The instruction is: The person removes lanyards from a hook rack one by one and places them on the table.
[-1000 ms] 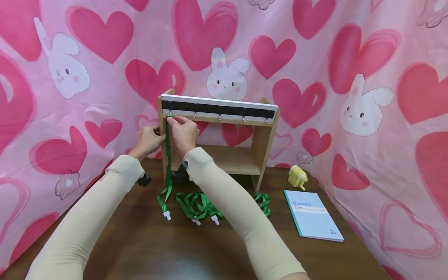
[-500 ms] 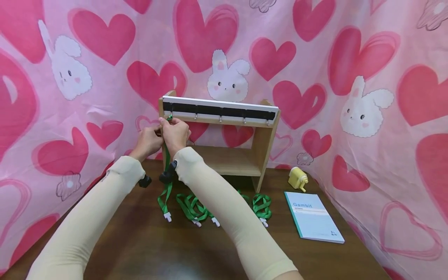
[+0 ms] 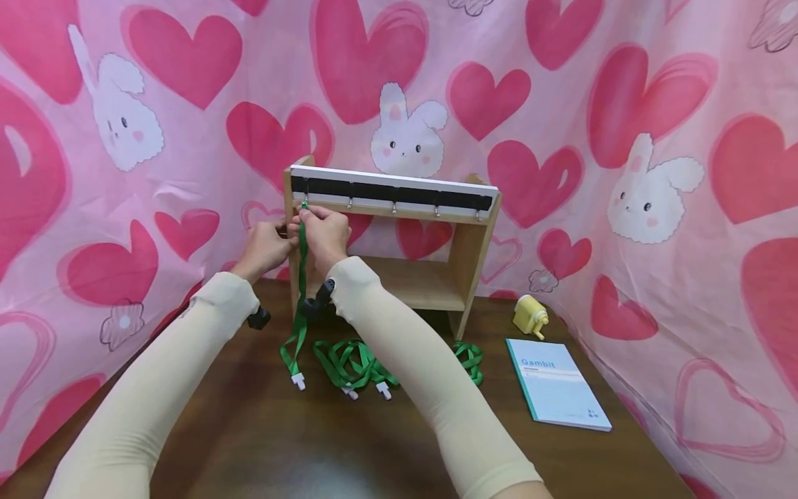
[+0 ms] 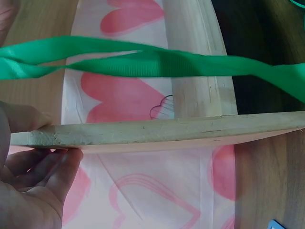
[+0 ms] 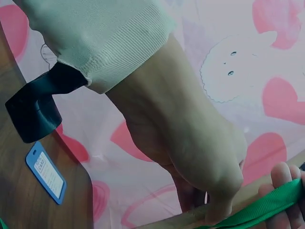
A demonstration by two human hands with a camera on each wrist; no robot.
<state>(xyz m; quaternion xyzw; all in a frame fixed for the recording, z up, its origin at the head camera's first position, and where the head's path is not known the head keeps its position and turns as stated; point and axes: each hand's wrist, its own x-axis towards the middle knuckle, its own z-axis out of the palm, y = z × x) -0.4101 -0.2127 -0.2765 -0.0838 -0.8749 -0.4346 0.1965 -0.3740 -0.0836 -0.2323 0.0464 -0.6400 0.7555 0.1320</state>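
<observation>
My left hand point(image 3: 264, 248) grips the left side panel of a small wooden shelf point(image 3: 470, 263), thumb on one face and fingers on the other in the left wrist view. My right hand point(image 3: 325, 234) pinches a green lanyard point(image 3: 303, 260) just below the leftmost hook of the rack point(image 3: 393, 190). From there the lanyard hangs down, and its white clip point(image 3: 298, 381) lies on the table. In the right wrist view, the lanyard crosses the right hand's fingertips point(image 5: 281, 176). Its top loop sits right at the hook, partly covered by the thumb.
Several green lanyards point(image 3: 349, 364) lie bundled on the table point(image 3: 299, 443), partly behind my right sleeve. A notebook point(image 3: 557, 384) and a yellow crank-handled object point(image 3: 530, 316) stand to the right. A blue card holder point(image 5: 46, 172) lies on the table in the right wrist view.
My right hand dipped left and down half a second ago, and is now back up by the leftmost hook with the lanyard. The left hand stays on the side panel.
</observation>
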